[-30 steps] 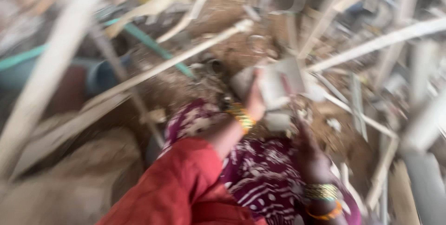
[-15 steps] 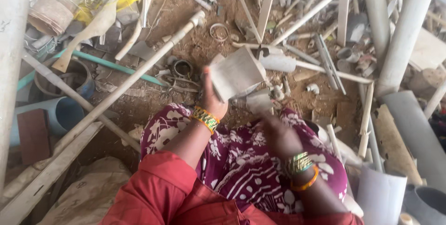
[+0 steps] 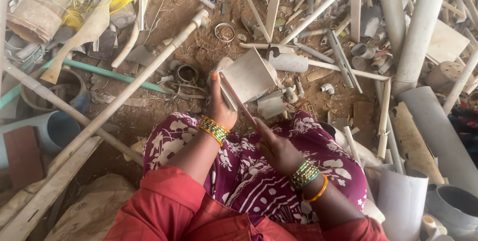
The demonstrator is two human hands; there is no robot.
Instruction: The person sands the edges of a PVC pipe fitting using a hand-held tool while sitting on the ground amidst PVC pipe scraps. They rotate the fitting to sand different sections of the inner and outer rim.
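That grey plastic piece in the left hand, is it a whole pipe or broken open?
Broken open. The grey plastic piece is a curved shard showing its inner face, gripped by the left hand; the right hand holds a thin rod against it.

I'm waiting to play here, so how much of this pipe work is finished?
Done: hard to tell; a few short pale plastic scraps lie by the knees. In hand: the left hand grips a bent grey-white plastic piece while the right hand holds a thin dark rod against it. Left: many long white plastic pipes lie scattered around on the dirt.
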